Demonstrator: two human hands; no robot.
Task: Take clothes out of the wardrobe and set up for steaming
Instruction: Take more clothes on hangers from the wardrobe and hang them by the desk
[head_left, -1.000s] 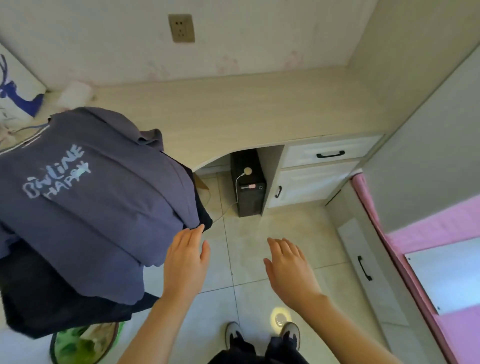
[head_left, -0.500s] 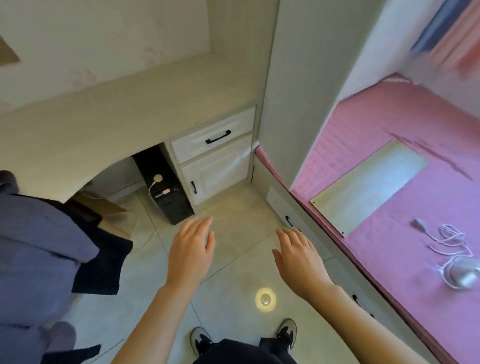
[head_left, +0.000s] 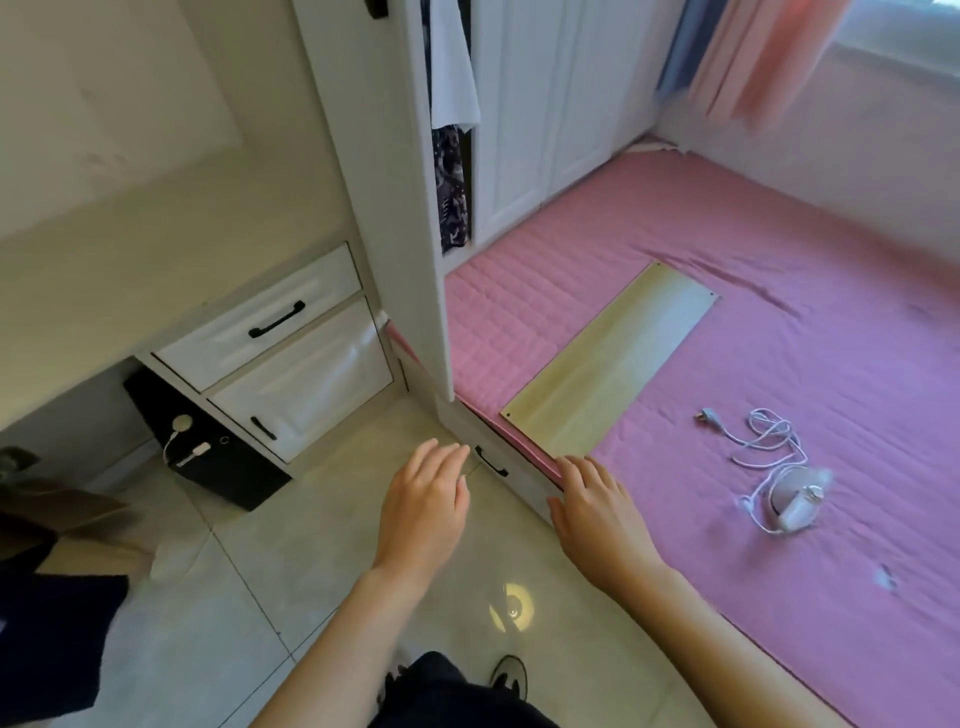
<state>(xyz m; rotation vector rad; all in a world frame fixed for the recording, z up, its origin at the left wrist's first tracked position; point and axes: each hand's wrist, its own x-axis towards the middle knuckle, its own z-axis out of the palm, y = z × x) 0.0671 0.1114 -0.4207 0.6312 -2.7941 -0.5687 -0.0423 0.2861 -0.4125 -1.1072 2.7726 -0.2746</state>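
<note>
The white wardrobe (head_left: 524, 104) stands at the far side of the pink bed (head_left: 779, 364), with an open gap where a white garment (head_left: 452, 73) and a dark patterned garment (head_left: 453, 187) hang. A small white handheld steamer (head_left: 797, 506) with its coiled white cord (head_left: 763, 436) lies on the bed at the right. My left hand (head_left: 423, 509) and my right hand (head_left: 597, 512) hover flat and empty over the floor by the bed's edge. A dark garment (head_left: 47, 639) shows at the lower left edge.
A pale wooden board (head_left: 608, 364) lies on the bed. A desk (head_left: 156, 249) with two white drawers (head_left: 270, 322) stands left, a black computer tower (head_left: 208, 441) under it. A tall white panel (head_left: 395, 208) divides desk from bed. Pink curtains (head_left: 753, 57) hang top right.
The view has swung right, away from the purple shirt and dark clothes, onto the bed and wardrobe. Both hands stay open and empty in front of me.
</note>
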